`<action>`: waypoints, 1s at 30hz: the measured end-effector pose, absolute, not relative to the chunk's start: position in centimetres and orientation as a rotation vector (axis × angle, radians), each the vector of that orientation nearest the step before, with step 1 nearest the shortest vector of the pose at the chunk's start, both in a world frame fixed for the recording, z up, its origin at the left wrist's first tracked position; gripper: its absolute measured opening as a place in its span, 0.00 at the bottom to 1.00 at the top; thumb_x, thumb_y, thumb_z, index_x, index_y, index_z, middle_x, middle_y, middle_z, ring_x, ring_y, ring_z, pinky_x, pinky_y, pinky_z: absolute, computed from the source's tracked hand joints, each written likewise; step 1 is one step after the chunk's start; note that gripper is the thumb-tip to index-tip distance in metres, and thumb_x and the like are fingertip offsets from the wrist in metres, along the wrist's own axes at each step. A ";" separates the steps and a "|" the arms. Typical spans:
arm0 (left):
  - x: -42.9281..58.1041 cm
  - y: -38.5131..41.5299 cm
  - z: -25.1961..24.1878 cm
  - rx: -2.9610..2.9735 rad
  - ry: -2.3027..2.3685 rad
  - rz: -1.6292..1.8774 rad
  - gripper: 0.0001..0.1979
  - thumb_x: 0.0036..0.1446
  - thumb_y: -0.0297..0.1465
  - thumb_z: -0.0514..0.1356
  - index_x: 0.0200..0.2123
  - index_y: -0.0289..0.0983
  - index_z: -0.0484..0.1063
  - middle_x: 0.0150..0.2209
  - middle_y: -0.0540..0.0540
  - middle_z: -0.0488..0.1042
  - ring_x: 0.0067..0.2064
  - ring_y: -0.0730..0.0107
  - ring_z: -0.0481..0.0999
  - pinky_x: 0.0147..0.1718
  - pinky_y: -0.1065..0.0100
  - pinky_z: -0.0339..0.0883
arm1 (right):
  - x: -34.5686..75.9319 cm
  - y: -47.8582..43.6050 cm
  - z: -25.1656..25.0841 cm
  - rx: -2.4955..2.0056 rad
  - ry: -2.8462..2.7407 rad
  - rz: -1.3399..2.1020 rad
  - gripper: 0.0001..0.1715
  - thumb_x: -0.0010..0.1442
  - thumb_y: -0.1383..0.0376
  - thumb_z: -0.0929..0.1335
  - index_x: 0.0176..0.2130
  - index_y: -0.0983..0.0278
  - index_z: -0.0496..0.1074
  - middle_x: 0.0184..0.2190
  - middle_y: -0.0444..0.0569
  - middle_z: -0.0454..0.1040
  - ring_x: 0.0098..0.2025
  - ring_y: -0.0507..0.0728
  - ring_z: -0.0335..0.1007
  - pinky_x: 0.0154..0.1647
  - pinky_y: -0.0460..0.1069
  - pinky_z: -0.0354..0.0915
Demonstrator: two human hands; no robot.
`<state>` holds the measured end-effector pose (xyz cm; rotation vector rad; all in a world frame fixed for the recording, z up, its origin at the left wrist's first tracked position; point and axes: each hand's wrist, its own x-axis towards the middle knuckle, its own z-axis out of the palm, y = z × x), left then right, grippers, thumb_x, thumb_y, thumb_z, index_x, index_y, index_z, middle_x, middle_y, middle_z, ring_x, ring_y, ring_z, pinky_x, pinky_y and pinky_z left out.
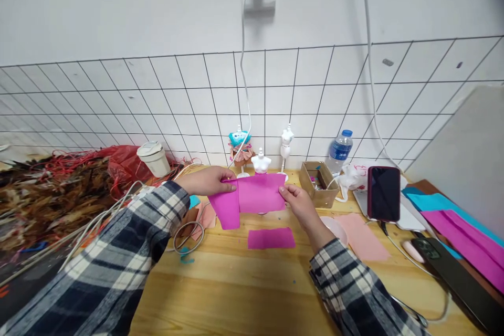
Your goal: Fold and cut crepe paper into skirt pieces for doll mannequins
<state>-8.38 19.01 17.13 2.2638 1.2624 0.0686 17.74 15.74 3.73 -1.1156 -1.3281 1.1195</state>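
A bright pink piece of fabric (260, 194) is stretched between my two hands, above the table. My left hand (210, 180) pinches its upper left part between thumb and fingers, and a flap hangs down below that grip. At the right edge, my right hand (296, 200) pinches the fabric between thumb and fingers. Behind the fabric stands a small white mannequin (261, 160), its lower part hidden. A darker pink fabric strip (271, 238) lies flat on the table beneath my hands.
Behind stand a dressed mannequin (240, 146), a bare mannequin (287, 143), a cardboard box (325, 189) and a water bottle (340, 151). A phone (383, 194), a black device (452, 268) and folded fabrics (468, 236) are on the right. Feathers (59, 189), cables and a white cup (154, 159) crowd the left.
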 end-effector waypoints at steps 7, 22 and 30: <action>-8.2 20.9 15.8 2.266 1.280 0.107 0.17 0.51 0.45 0.59 0.29 0.36 0.73 0.22 0.52 0.67 0.25 0.73 0.61 0.24 0.72 0.49 | 17.4 16.4 3.4 -1.202 -1.327 1.054 0.24 0.53 0.45 0.65 0.26 0.63 0.67 0.20 0.42 0.64 0.24 0.51 0.58 0.25 0.46 0.57; -6.1 11.3 9.1 1.562 0.815 -0.068 0.15 0.53 0.44 0.62 0.38 0.40 0.77 0.34 0.49 0.78 0.34 0.65 0.73 0.36 0.68 0.66 | 19.8 9.7 2.7 -1.495 -1.660 0.808 0.15 0.63 0.54 0.59 0.33 0.59 0.67 0.26 0.44 0.71 0.30 0.56 0.65 0.30 0.48 0.54; -3.9 4.0 2.0 1.098 0.725 0.126 0.16 0.49 0.40 0.66 0.40 0.40 0.78 0.37 0.47 0.78 0.41 0.60 0.75 0.45 0.63 0.65 | 25.2 2.7 0.9 -1.719 -1.970 0.569 0.22 0.64 0.53 0.60 0.52 0.61 0.66 0.40 0.51 0.74 0.42 0.60 0.69 0.41 0.52 0.62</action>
